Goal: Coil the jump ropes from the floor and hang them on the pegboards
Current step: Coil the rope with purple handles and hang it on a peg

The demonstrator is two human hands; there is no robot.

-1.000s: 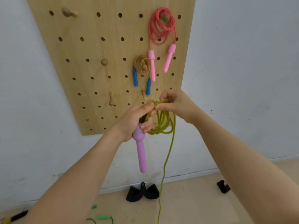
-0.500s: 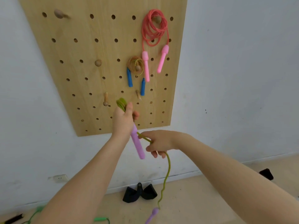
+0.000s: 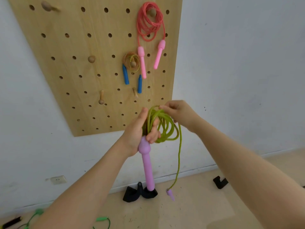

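At the centre of the frame the green jump rope hangs in several loops, held in front of the lower right corner of the wooden pegboard. The left hand curls its fingers round the gathered loops, with one purple handle hanging straight below it. The right hand pinches the top of a loop. A loose strand drops to the second purple handle at lower centre. A red rope and a blue-handled rope hang on pegs higher up.
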